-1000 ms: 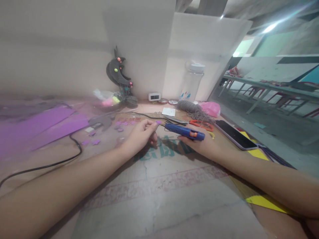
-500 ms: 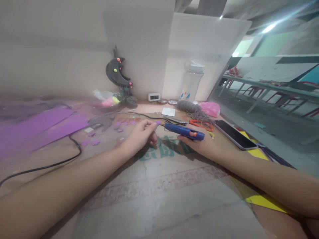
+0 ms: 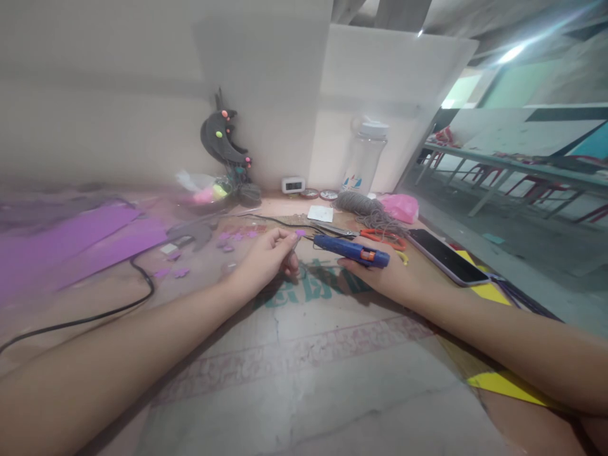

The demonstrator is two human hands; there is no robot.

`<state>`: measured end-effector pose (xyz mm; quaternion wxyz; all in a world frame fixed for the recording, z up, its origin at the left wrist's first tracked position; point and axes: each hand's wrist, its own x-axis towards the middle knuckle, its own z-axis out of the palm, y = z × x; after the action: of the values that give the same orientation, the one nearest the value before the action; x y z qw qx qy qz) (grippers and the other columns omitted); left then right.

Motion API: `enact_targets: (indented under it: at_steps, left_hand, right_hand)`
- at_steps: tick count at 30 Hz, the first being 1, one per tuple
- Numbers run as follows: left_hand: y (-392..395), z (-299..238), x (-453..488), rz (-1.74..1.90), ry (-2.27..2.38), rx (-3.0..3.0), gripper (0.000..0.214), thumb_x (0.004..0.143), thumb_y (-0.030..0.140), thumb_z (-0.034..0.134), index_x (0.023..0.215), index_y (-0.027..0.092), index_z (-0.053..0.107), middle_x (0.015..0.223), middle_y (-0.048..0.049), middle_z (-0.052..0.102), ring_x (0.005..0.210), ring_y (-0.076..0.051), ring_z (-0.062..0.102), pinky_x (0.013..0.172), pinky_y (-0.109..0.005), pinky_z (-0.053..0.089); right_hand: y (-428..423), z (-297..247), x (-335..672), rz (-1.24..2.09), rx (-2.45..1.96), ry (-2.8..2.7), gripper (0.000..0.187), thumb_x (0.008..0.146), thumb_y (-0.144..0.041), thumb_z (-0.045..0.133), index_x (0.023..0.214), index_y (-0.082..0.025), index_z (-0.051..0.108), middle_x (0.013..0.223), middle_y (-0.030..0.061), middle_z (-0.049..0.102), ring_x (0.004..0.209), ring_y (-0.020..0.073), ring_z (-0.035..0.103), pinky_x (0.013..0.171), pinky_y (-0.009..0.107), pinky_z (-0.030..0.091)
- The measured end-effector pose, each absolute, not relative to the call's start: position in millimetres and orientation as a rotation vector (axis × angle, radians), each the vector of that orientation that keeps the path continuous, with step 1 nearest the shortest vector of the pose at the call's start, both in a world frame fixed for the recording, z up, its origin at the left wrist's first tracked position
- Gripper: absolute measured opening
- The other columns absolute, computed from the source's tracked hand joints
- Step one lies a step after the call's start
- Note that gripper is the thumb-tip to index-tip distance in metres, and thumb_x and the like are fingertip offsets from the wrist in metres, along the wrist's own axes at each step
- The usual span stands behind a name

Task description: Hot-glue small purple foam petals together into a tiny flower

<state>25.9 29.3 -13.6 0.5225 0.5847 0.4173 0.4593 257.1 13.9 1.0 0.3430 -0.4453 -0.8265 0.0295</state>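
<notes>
A small, flat purple cutout (image 3: 300, 233) is above the middle of the tabletop (image 3: 304, 392), pinched in the grip of the left hand (image 3: 266, 258). The right hand (image 3: 387, 275) has its grip wrapped round a long blue glue gun (image 3: 349, 249), its thin tip just beside the cutout; a rectangular, dark-screened phone (image 3: 449, 256) lies near the tabletop's right edge.

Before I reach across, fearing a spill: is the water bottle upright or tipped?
Upright: the clear water bottle stands behind the gray yarn, pale lid uppermost. Whether it holds anything, I cannot tell.
</notes>
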Motion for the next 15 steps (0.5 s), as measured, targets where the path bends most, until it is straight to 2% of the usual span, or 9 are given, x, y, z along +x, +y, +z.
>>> enact_targets:
  at_steps: [15]
  left_hand:
    - [28.1,-12.2,26.6,1.096,0.998,1.388,0.031,0.084,0.048,0.057,0.083,0.019,0.046,0.051,0.0049,0.057,0.043,-0.012,0.059,0.044,-0.019,0.043]
  right_hand:
    - [15.4,-3.3,257.9,0.083,-1.146,-2.115,0.014,0.080,-0.035,0.065,0.079,-0.021,0.062,0.066,-0.0013,0.062,0.057,0.0137,0.055,0.055,0.024,0.043]
